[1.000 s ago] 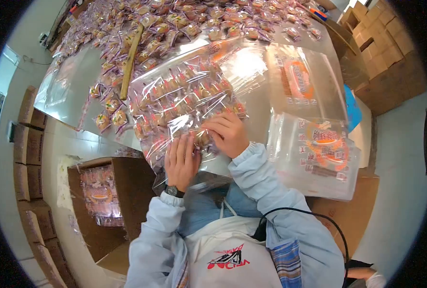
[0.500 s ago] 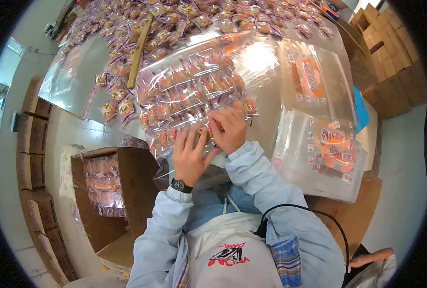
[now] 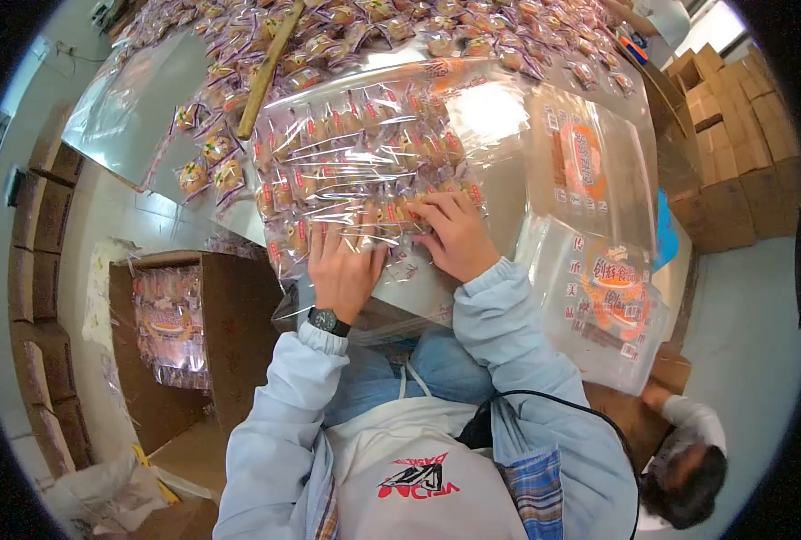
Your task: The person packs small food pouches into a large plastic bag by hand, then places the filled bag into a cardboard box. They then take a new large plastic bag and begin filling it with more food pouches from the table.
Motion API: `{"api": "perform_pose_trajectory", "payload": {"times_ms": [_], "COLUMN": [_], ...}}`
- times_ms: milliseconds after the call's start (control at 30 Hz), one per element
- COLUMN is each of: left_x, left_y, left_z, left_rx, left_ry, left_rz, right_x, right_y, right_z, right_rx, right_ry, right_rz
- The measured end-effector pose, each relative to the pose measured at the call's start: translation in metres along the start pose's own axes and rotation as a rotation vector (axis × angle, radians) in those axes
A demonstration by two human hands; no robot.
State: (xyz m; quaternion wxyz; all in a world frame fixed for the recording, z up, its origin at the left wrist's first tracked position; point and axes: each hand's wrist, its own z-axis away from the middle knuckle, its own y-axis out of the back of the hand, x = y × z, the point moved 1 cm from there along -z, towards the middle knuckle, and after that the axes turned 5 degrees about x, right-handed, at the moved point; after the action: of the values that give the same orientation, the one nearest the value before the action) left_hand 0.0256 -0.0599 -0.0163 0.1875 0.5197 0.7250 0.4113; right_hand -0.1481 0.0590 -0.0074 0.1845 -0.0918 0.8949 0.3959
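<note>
A large clear plastic bag (image 3: 364, 153) filled with rows of small wrapped snacks lies on the shiny metal table (image 3: 121, 117). My left hand (image 3: 342, 265) lies flat on the bag's near edge, fingers spread, a watch on the wrist. My right hand (image 3: 459, 236) presses its fingertips on the same edge just to the right, over the snack rows. Both hands rest on the bag near the table's front edge.
Loose wrapped snacks (image 3: 373, 27) cover the far table, with a wooden stick (image 3: 270, 63) among them. Stacks of empty printed bags (image 3: 612, 288) lie right. An open carton (image 3: 184, 333) with a filled bag stands lower left. Another person (image 3: 688, 459) crouches lower right; cartons (image 3: 733, 135) stacked behind.
Both hands have slid forward onto the bag's near edge and flattened out. The view shifted, and another person has come into view at lower right.
</note>
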Motion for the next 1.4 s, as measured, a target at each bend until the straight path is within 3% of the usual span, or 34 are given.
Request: {"api": "perform_pose_trajectory", "payload": {"times_ms": [200,300,400,467,600,633,733,767,867,1033,1400], "left_x": [-0.007,-0.010,-0.017,-0.016,-0.011,-0.014,-0.003,0.008,0.021,0.045,0.049], "left_y": [-0.023,-0.027,-0.039,-0.034,-0.023,-0.020,-0.019,-0.018,-0.032,-0.037,-0.065], "left_z": [0.004,0.006,0.005,0.000,-0.008,-0.005,-0.001,-0.002,0.005,-0.013,-0.021], "left_rx": [0.150,0.182,0.190,0.159,0.144,0.080,0.088,0.020,0.063,0.029,0.196], "left_ry": [0.065,0.088,0.109,0.143,0.080,0.077,-0.039,-0.071,-0.096,0.060,0.141], "left_rz": [0.041,0.052,0.106,0.188,0.067,0.097,0.030,-0.019,-0.043,-0.029,-0.085], "right_x": [0.005,0.009,0.009,0.009,0.009,0.010,0.011,0.013,0.023,0.035,0.032], "right_y": [-0.022,-0.033,-0.034,-0.024,-0.003,-0.001,0.010,0.011,0.011,0.006,0.003], "right_z": [-0.002,-0.001,-0.007,-0.007,0.003,0.010,0.019,0.020,0.023,0.027,0.030], "right_rx": [0.063,0.099,0.012,0.010,0.133,0.146,0.174,0.167,0.167,0.280,0.364], "right_ry": [-0.005,-0.127,-0.233,-0.199,-0.061,-0.165,-0.212,-0.193,-0.140,-0.244,-0.192], "right_rz": [0.058,0.080,0.126,0.033,0.178,0.180,0.175,0.153,0.065,-0.139,-0.226]}}
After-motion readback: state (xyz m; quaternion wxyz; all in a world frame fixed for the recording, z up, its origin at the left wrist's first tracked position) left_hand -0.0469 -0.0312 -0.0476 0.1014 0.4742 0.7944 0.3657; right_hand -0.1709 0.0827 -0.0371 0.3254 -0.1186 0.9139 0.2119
